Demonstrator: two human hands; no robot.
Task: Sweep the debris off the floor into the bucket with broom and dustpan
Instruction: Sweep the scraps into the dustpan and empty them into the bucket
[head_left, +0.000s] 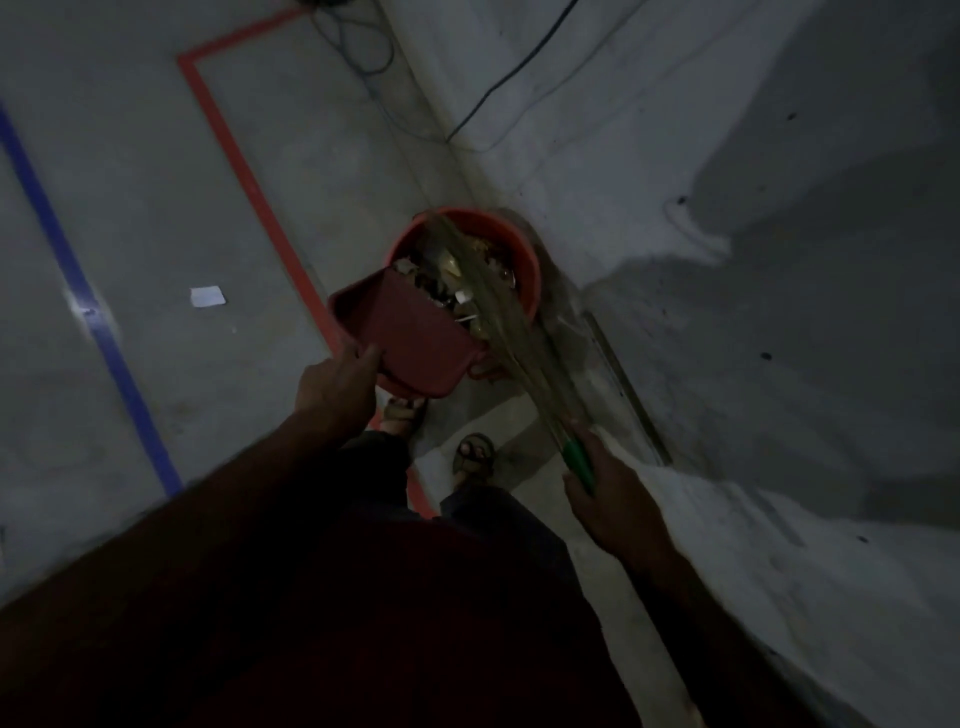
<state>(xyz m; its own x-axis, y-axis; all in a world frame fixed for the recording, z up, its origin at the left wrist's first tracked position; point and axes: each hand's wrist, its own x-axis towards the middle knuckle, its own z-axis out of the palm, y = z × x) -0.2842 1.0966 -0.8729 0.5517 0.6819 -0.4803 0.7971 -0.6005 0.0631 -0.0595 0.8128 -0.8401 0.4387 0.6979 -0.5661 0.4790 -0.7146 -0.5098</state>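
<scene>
Near the middle of the frame, slightly above centre, an orange-red bucket (524, 270) stands on the grey concrete floor (156, 208), close against the base of a pale wall (779, 156) that fills the right side. Debris (441, 283) of mixed scraps lies heaped inside the bucket. A dark red dustpan (415, 332) is tilted with its open lip over the bucket's near rim. The left hand (335, 387), at centre left, grips the dustpan's lower edge, its fingers curled around it. A broom (498, 312) of pale straw bristles runs diagonally from the bucket's mouth down to the lower right, its bristle tips over the debris and its green handle (579, 460) at the bottom end. The right hand (608, 493), right of centre, is wrapped around that green handle, fingers closed on it.

Just below the dustpan 2 sandalled feet (475, 452) show, with dark clothing filling the bottom of the frame. At left of centre a small white scrap of paper (208, 296) lies alone on the floor, well apart from the bucket. A red tape line (249, 176) runs from the upper left down toward the bucket, and a blue tape line (78, 291) crosses the far left. Dark cables (363, 57) loop at the top centre, and 1 runs up the wall. The scene is dim and slightly blurred.
</scene>
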